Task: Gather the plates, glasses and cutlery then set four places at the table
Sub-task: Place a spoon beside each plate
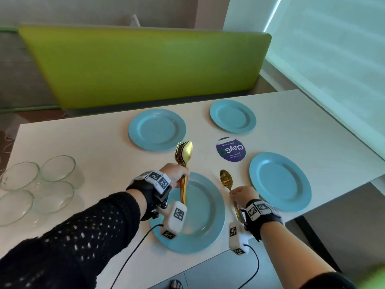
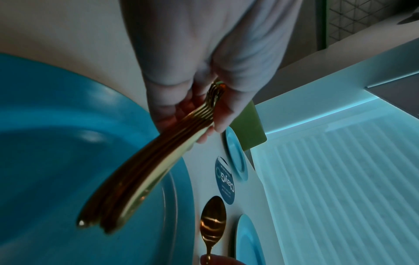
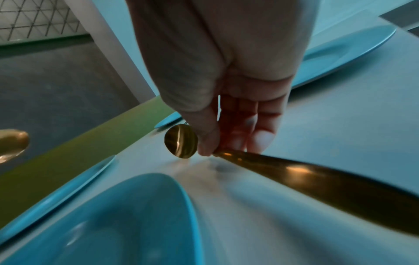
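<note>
Several blue plates lie on the white table (image 1: 83, 142): a near plate (image 1: 200, 226), a right plate (image 1: 280, 181), two far ones (image 1: 157, 129) (image 1: 233, 116). My left hand (image 1: 177, 174) grips a bundle of gold cutlery (image 1: 183, 155) over the near plate; the same bundle (image 2: 140, 170) shows in the left wrist view under the left hand (image 2: 199, 107). My right hand (image 1: 241, 195) pinches a single gold spoon (image 1: 226, 179) by its handle, between the near and right plates. The right wrist view has that spoon (image 3: 181, 143) low over the table beneath the right hand (image 3: 226, 125).
Several clear glasses (image 1: 39, 184) stand grouped at the table's left end. A round purple sticker (image 1: 230, 152) lies among the plates. A green bench back (image 1: 145, 65) runs behind the table. The table's near edge is just below the near plate.
</note>
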